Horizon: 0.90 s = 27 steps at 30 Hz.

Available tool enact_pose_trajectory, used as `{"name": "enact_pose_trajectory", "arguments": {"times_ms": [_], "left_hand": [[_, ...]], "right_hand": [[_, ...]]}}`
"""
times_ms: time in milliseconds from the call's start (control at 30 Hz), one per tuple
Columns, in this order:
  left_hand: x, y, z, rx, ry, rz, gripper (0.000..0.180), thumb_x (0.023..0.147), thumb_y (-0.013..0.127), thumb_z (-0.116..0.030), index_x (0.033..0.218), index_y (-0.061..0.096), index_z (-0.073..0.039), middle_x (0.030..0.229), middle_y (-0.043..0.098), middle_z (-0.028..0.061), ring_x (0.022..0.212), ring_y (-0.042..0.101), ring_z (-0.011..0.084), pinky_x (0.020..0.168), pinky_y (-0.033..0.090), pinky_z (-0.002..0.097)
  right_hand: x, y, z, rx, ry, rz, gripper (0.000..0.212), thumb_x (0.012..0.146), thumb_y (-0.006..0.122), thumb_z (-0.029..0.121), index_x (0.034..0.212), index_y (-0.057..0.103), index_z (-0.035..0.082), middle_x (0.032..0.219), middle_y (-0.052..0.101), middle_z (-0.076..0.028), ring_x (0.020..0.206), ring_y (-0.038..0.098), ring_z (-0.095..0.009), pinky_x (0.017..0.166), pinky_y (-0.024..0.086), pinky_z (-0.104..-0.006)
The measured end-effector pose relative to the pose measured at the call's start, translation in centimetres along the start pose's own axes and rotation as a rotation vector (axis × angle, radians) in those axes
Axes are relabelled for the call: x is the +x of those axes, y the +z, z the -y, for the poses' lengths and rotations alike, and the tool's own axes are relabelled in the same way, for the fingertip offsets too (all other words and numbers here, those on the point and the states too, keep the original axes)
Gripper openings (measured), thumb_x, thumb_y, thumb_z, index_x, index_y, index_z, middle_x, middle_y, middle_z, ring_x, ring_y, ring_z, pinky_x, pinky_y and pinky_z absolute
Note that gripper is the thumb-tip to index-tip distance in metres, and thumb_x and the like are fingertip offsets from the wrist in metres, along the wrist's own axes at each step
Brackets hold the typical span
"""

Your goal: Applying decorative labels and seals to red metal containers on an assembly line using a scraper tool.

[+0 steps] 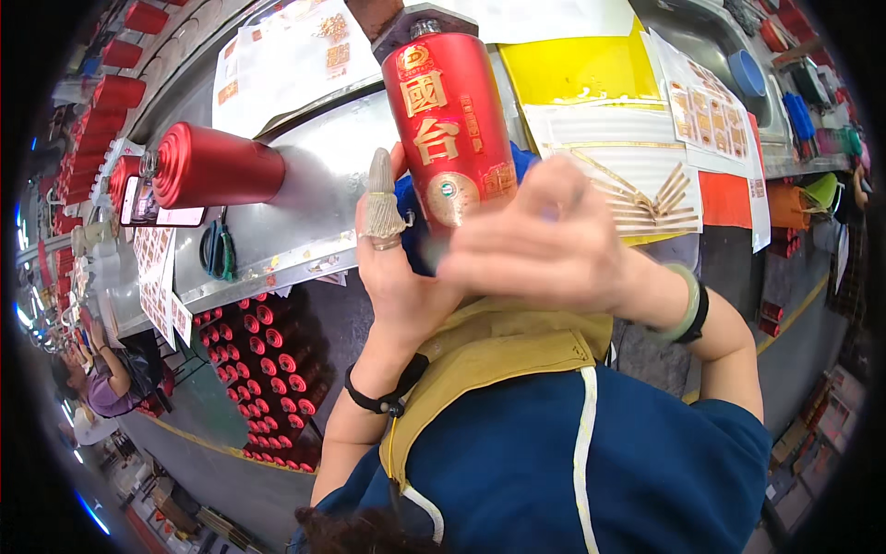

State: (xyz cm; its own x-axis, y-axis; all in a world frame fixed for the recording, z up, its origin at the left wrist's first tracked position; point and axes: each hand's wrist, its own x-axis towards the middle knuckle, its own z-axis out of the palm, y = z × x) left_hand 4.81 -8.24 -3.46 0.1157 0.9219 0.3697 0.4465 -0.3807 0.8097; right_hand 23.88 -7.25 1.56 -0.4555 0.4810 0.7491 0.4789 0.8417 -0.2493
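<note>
A red bottle (452, 111) with gold raised characters and a round gold label lies in front of me, its neck pointing away and its base toward me. Something blue (522, 164) shows beneath it. My left hand (397, 282) is closed around the bottle's lower left side; a ribbed pale finger cot (382, 203) covers its index finger, and its other fingertips are partly hidden by the bottle. Over the bottle's lower right end hovers my right hand (544, 249), smeared by motion. Whether it touches the bottle or pinches a small piece cannot be made out.
Left on the metal bench are another red bottle (221, 168), a phone (166, 210) and scissors (218, 249). Sticker sheets (281, 69) lie beyond. To the right are a yellow sheet (577, 69) and gold strips (660, 198). Many red bottles (268, 369) stand below; a co-worker (106, 374) sits far left.
</note>
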Motion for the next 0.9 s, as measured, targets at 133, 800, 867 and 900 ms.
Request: {"name": "enact_pose_trajectory", "arguments": {"times_ms": [133,800,867,900], "left_hand": [[-0.4,-0.8,-0.2,0.012,0.050,0.024,0.101,0.069,0.094,-0.015,0.151,0.040,0.009,0.147,0.055,0.0247,0.128,0.059,0.0365,0.109,0.045,0.0429],[-0.2,-1.4,0.5,0.005,0.072,0.134,0.097,0.081,0.085,-0.012,0.158,0.029,0.007,0.149,0.052,0.0253,0.136,0.055,0.0353,0.113,0.043,0.0421],[0.2,-1.1,0.0,-0.060,0.037,0.156,0.098,0.081,0.086,-0.012,0.158,0.027,0.007,0.151,0.049,0.0246,0.135,0.056,0.0341,0.112,0.044,0.0424],[0.3,-0.5,-0.3,-0.173,-0.008,0.129,0.104,0.077,0.089,-0.013,0.158,0.027,0.007,0.151,0.047,0.0240,0.133,0.055,0.0357,0.111,0.043,0.0436]], "right_hand": [[1.5,-0.7,-2.2,0.039,0.341,0.008,0.025,0.079,0.072,-0.001,0.100,0.077,0.011,0.092,0.076,-0.002,0.081,0.065,-0.024,0.075,0.048,-0.0345],[2.1,-1.9,-4.5,-0.259,0.188,-0.040,0.025,0.077,0.073,-0.002,0.098,0.076,0.011,0.087,0.075,-0.003,0.076,0.066,-0.020,0.077,0.045,-0.0341],[1.0,-0.6,-2.7,-0.149,0.126,0.011,0.022,0.077,0.071,0.001,0.095,0.076,0.011,0.089,0.075,-0.002,0.075,0.065,-0.017,0.074,0.043,-0.0320],[0.3,-0.1,-0.5,-0.050,0.154,0.040,0.017,0.077,0.068,0.018,0.094,0.071,0.018,0.094,0.071,0.003,0.080,0.056,-0.018,0.078,0.042,-0.0340]]}}
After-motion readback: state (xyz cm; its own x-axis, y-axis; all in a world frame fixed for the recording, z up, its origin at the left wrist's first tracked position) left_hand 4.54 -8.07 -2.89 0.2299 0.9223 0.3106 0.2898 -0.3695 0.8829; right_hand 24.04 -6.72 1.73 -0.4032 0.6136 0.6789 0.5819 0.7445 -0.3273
